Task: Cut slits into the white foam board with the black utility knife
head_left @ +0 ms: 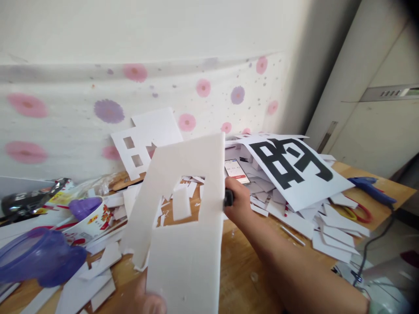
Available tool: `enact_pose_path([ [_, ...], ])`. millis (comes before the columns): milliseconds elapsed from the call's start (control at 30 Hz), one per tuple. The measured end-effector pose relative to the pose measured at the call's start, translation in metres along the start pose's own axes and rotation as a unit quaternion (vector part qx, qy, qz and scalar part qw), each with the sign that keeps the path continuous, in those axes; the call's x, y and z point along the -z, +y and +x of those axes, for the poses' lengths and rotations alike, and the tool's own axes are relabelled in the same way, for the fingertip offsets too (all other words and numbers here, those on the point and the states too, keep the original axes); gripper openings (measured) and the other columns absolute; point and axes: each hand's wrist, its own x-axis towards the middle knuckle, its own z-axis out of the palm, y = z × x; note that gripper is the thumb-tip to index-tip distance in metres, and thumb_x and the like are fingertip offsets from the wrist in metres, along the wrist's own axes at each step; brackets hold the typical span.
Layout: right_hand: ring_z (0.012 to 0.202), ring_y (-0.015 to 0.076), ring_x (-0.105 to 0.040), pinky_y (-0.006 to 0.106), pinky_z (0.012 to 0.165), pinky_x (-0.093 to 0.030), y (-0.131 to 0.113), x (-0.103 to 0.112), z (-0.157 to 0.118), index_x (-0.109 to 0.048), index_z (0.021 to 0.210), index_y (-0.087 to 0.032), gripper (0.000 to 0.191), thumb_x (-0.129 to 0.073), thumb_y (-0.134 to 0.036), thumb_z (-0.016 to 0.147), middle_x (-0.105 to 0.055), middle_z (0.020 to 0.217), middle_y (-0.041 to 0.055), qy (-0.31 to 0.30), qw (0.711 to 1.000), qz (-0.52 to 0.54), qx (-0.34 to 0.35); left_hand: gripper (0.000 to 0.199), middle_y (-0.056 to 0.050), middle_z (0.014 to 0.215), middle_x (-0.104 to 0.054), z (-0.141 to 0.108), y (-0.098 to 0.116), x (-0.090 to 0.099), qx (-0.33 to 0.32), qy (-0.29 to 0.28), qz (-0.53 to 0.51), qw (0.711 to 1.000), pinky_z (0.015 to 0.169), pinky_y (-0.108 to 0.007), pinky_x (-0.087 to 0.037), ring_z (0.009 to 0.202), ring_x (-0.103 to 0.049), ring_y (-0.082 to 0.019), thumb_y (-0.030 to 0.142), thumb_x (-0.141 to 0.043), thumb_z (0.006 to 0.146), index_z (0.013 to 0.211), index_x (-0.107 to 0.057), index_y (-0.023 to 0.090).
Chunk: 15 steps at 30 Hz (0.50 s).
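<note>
A thick white foam board (186,257) stands tilted in front of me, with an angular opening cut through its middle. My left hand (147,298) grips the board at its lower left edge, the thumb on its face. My right hand (238,199) is closed around a black handle (228,197) at the board's right edge; whatever the handle belongs to is hidden behind the board. Through the opening a white strip and the wooden table show. Right of the board lies a paper sheet with a large black character (294,168).
A phone (236,171) lies behind my right hand. White offcuts (98,279) cover much of the wooden table (244,261). A purple container (39,257) and patterned cup (88,218) stand left. At right are a blue tool (373,188) with a cord and scissors (360,213).
</note>
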Motion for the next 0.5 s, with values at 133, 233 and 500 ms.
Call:
enact_pose_path([
  [133, 0.059, 0.0145, -0.054, 0.027, 0.056, -0.043, 0.012, 0.007, 0.003, -0.056, 0.072, -0.023, 0.014, -0.053, -0.01, 0.069, -0.06, 0.066, -0.0021, 0.03, 0.999, -0.01, -0.034, 0.034, -0.009, 0.121, -0.058, 0.007, 0.008, -0.003, -0.008, 0.009, 0.005, 1.0, 0.085, -0.043, -0.054, 0.104, -0.059, -0.026, 0.037, -0.06, 0.09, 0.118, -0.058, 0.019],
  [233, 0.06, 0.0147, -0.054, 0.028, 0.057, -0.042, 0.014, 0.009, 0.004, -0.055, 0.072, -0.023, 0.015, -0.054, -0.009, 0.068, -0.059, 0.066, -0.0021, 0.036, 0.999, -0.011, -0.032, 0.033, -0.009, 0.122, -0.058, 0.011, 0.012, -0.007, -0.014, 0.015, 0.007, 1.0, 0.086, -0.043, -0.054, 0.104, -0.059, -0.026, 0.037, -0.06, 0.09, 0.118, -0.058, 0.019],
  [500, 0.054, 0.0138, -0.05, 0.027, 0.052, -0.04, 0.002, 0.003, 0.001, -0.054, 0.07, -0.024, 0.011, -0.052, -0.013, 0.07, -0.055, 0.06, -0.0019, 0.004, 1.0, 0.005, 0.007, 0.034, -0.009, 0.122, -0.057, 0.01, 0.018, -0.013, -0.019, 0.028, 0.014, 0.999, 0.086, -0.043, -0.054, 0.104, -0.059, -0.025, 0.037, -0.06, 0.091, 0.119, -0.058, 0.018],
])
